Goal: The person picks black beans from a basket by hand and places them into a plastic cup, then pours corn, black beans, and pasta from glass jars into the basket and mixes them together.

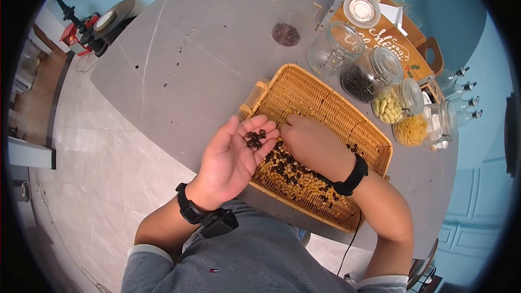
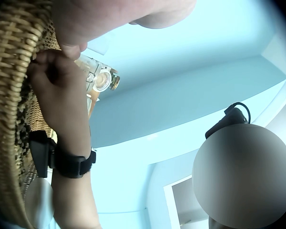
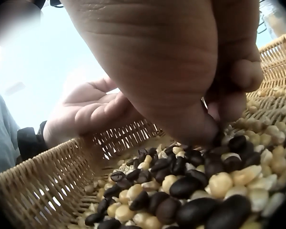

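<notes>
My left hand (image 1: pixel 230 154) is held palm up at the left side of a wicker basket (image 1: pixel 331 95), fingers straight. Several dark coffee beans (image 1: pixel 255 140) lie on its palm and fingers. Inside the basket, yellow corn kernels (image 3: pixel 220 185) are mixed with more coffee beans (image 3: pixel 186 187). My right hand (image 1: pixel 315 144) reaches down into this mix, its back toward the head view. In the right wrist view its thumb and curled fingers come together low at a dark bean; the fingertips are partly hidden.
Behind the basket stand clip-top glass jars: one with black beans (image 1: pixel 356 82), one with peanuts (image 1: pixel 388 106), one with yellow pasta (image 1: pixel 411 130). A clear cup (image 1: pixel 286 33) of dark reddish beans sits farther back. A wooden crate (image 1: pixel 404 35) borders them. Dark crumbs dot the grey table (image 1: pixel 201 76).
</notes>
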Demonstrator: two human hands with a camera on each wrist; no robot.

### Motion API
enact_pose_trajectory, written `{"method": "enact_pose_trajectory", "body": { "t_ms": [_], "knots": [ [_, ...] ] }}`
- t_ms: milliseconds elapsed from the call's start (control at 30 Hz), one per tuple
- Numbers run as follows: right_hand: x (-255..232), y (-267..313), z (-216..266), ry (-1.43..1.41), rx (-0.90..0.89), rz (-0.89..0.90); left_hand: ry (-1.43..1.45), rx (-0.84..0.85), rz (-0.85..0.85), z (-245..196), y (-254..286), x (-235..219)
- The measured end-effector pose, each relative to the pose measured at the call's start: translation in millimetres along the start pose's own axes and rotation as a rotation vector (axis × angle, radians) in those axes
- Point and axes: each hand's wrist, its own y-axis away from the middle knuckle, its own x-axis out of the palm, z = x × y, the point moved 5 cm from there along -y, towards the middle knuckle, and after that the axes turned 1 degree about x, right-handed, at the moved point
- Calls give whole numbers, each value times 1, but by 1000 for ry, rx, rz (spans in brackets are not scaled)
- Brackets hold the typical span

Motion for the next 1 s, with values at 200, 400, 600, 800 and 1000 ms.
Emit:
{"method": "enact_pose_trajectory", "body": {
  "t_ms": [200,400,600,800,1000],
  "knots": [
    [-15,2,-11,11,-55,-94,-9,-9,-12,1,-1,1],
    [-47,5,-5,-807,210,-57,-17,-52,1,5,-4,3],
    [-48,1,-5,-424,6,-160,-7,-84,10,7,-5,12],
    [-4,9,-16,-7,-24,-81,-15,-67,-27,8,-7,4],
    [-23,4,-15,-274,-66,-226,-7,-59,-27,7,-8,4]
  ]
}}
